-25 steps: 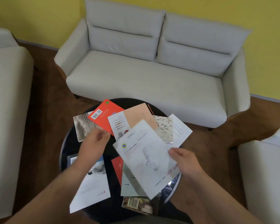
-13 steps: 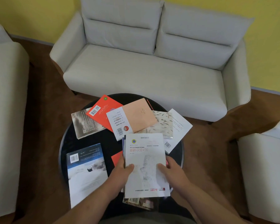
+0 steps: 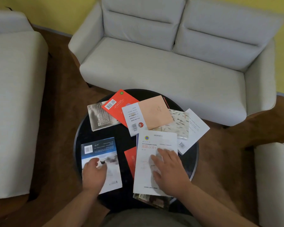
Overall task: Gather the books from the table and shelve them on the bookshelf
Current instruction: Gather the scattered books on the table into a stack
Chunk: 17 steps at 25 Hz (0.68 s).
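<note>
Several books lie scattered on a round black table. A white book tops a small pile at the near right, and my right hand lies flat on it with straight fingers. My left hand rests on a blue-and-white book at the near left, fingers loosely bent over its cover. Farther back lie a grey book, an orange-red book, a peach-and-white book, a patterned book and a white one. No bookshelf is in view.
A light grey two-seat sofa stands behind the table. An armchair is at the left and another seat at the right. Brown floor surrounds the table, with a yellow wall behind.
Both hands were holding the white book; it now lies on the pile under my flat right hand. My left hand has moved left onto the blue-and-white book.
</note>
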Motion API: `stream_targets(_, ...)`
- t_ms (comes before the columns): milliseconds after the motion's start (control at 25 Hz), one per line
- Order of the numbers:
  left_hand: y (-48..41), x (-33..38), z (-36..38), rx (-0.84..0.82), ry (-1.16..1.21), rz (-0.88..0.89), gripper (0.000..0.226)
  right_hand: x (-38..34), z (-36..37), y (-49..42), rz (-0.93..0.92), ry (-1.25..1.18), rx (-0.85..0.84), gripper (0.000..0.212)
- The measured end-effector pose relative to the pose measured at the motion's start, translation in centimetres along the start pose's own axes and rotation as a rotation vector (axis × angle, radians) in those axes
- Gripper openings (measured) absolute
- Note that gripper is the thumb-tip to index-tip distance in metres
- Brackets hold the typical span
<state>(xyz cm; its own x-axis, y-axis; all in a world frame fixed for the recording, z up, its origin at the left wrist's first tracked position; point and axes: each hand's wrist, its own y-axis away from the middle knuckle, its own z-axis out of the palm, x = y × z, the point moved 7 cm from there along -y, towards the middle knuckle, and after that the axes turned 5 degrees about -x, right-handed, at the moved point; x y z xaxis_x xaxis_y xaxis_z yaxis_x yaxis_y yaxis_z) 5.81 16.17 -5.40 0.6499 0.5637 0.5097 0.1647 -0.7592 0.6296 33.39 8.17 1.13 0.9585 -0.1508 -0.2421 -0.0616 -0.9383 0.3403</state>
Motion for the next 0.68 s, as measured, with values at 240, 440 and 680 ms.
stream_targets(240, -1.8, -9.7, -2.9, -0.057, 0.076, -0.359, 0.054, -0.5, -0.4, -0.2, -0.02, -0.003, -0.027, 0.05)
stream_targets(440, -0.3, -6.6, -4.4, -0.19, 0.395, -0.232, 0.027, -0.2, -0.1, -0.1, -0.009, -0.016, -0.069, 0.052)
stream_targets(680, 5.0, 0.7, -7.2, -0.44, 0.712, -0.166, 0.019, -1.5, -2.9, 0.1, 0.083, -0.411, -0.039, 0.043)
